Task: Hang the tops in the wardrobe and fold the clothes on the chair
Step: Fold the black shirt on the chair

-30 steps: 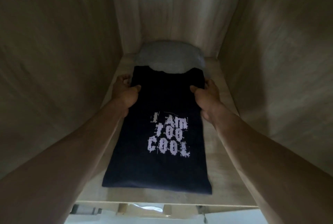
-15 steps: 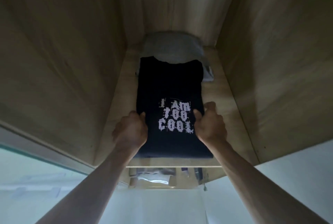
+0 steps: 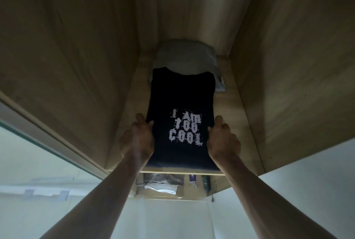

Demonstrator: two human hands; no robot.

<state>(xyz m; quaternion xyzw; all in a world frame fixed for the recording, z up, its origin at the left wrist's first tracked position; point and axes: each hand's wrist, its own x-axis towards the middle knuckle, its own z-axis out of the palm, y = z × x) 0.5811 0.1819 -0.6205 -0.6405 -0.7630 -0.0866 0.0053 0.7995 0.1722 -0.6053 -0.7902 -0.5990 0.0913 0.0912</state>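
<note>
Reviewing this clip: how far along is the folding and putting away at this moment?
Done: the black tee is folded and lies flat on the wardrobe shelf, its far end over a grey garment. In hand: the left hand and right hand each grip a side edge of the tee. Left: letting go. The hanging tops and the chair are out of view, so that part can't be judged.

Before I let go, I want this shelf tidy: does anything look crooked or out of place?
Nothing much. The black shirt lies flat and square on the shelf, held at its sides by the left hand and right hand. The grey garment beneath sticks out at the back and right.
</note>
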